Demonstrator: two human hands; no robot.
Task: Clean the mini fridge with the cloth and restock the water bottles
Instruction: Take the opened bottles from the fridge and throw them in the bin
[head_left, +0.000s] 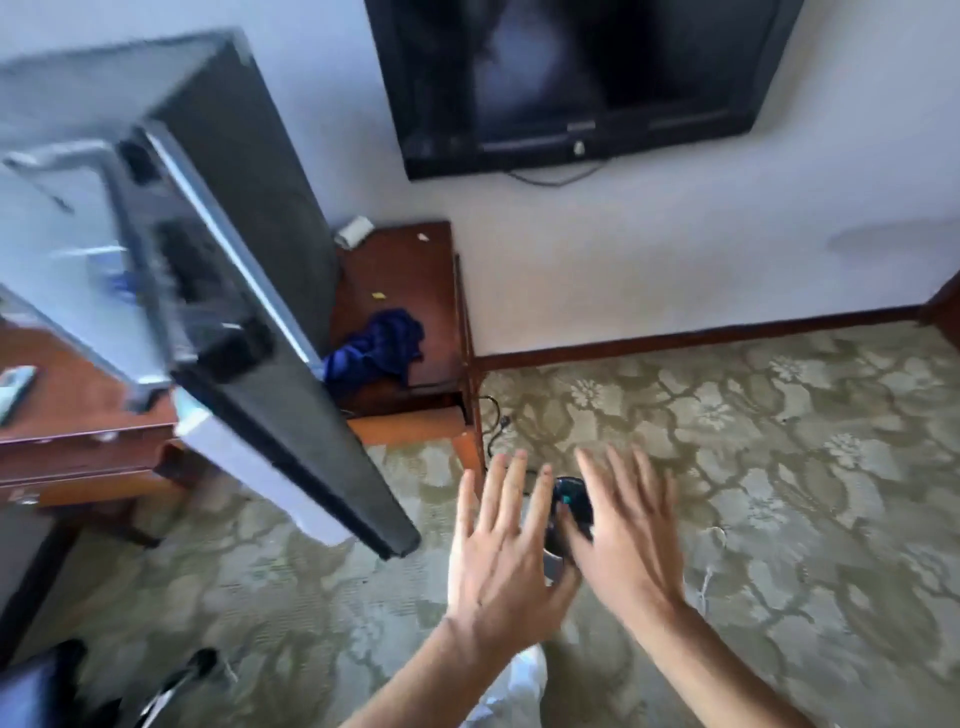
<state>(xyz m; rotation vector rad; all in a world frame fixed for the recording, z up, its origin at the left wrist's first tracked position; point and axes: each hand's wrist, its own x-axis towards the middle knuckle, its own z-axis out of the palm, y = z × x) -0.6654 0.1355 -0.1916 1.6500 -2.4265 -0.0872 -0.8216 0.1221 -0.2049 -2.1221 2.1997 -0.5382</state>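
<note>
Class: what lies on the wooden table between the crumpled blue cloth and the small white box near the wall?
In the head view, only bare reddish-brown wooden table with a tiny yellow scrap lies between crumpled blue cloth and white box.

No text, label, brand or number can be read. The black flat-screen television (576, 83) on the white wall at the upper middle of the frame carries a small mark on its lower bezel, too blurred to make out. The black mini fridge door (249, 312) at left shows no legible lettering.
</note>
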